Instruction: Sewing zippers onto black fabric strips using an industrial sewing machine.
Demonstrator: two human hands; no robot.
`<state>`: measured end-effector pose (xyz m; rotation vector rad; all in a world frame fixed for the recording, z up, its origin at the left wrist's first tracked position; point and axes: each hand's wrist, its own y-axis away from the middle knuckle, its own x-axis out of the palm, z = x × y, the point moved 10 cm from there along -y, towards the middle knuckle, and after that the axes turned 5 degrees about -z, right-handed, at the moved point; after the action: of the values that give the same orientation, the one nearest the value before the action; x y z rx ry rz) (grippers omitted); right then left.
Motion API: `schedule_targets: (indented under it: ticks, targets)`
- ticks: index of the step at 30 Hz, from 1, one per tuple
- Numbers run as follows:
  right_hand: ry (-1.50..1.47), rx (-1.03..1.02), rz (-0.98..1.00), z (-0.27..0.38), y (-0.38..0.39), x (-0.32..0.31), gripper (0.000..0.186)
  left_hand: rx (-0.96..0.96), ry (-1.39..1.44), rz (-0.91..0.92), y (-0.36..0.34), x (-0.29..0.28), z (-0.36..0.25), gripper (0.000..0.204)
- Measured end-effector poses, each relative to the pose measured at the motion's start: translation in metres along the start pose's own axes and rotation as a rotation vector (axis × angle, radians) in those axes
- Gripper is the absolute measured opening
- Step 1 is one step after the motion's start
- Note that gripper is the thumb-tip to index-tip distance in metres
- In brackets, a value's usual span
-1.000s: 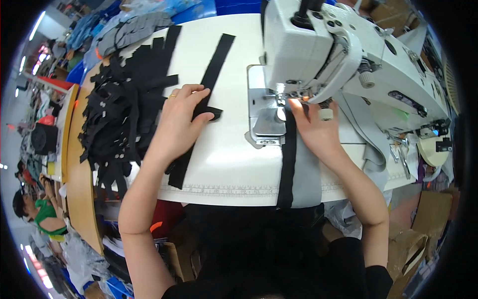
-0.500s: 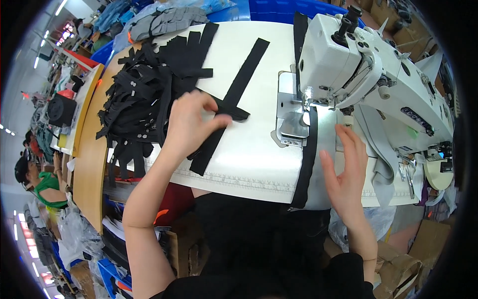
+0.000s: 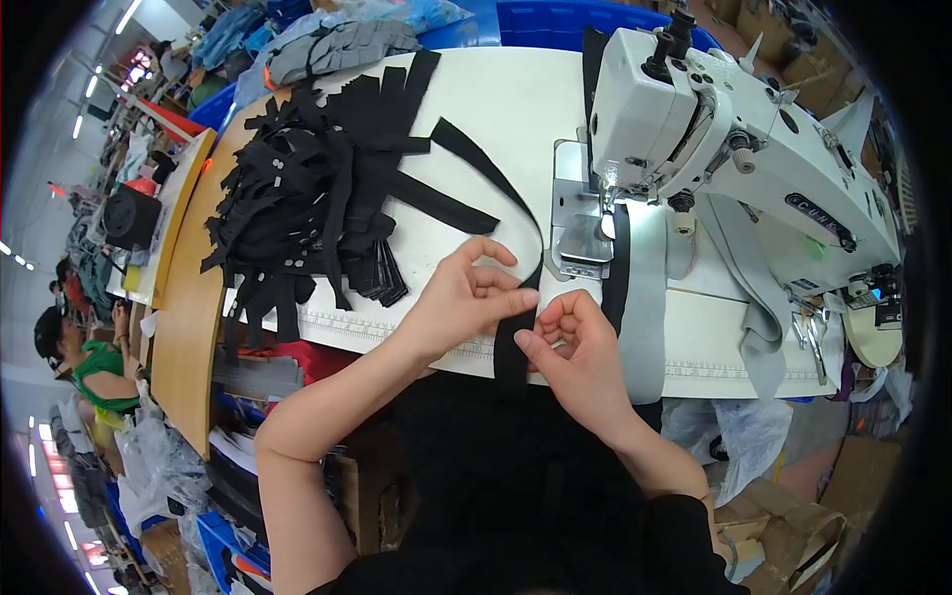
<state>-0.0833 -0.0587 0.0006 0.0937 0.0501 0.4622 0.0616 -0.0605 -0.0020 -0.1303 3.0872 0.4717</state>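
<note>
A black zipper (image 3: 486, 164) arcs from the white table toward my body, its lower end hanging at the front edge. My left hand (image 3: 466, 302) is closed, pinching it between thumb and fingers. Close beside, my right hand (image 3: 580, 347) is closed on the same zipper's edge, its fingertips partly hidden. Just right of my hands, a grey fabric piece (image 3: 647, 317) with a black strip (image 3: 617, 268) along its left edge runs under the presser foot of the white sewing machine (image 3: 645, 109). To the left lies a tangled pile of black zippers (image 3: 288, 188) with small shiny pieces.
A ruler scale (image 3: 337, 324) runs along the table's front edge. Grey cloth (image 3: 764, 337) drapes over the right side near metal scissors (image 3: 815, 347). Behind the table are a blue bin (image 3: 555, 25) and grey fabric pieces (image 3: 342, 48). Another person (image 3: 94, 372) sits far left.
My left hand has moved right and nearer, bringing the loose zipper off the table. My right hand has left the grey fabric and joined it. The zipper now bends between them.
</note>
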Motion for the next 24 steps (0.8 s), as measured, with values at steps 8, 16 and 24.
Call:
schedule_targets:
  ticks: [8,16,24]
  targets:
    - [-0.247,0.335,0.382,-0.016,0.048,0.033,0.036,-0.206,0.441,-0.17,-0.029,-0.017,0.015,0.058]
    - [0.277,0.228,0.967,-0.039,0.115,0.027,0.032,0.063,0.315,-0.096,-0.02,-0.01,-0.016,0.047]
    - [0.24,-0.368,-0.269,0.058,0.046,-0.039,0.029,0.306,0.142,0.109,0.024,0.073,-0.052,0.078]
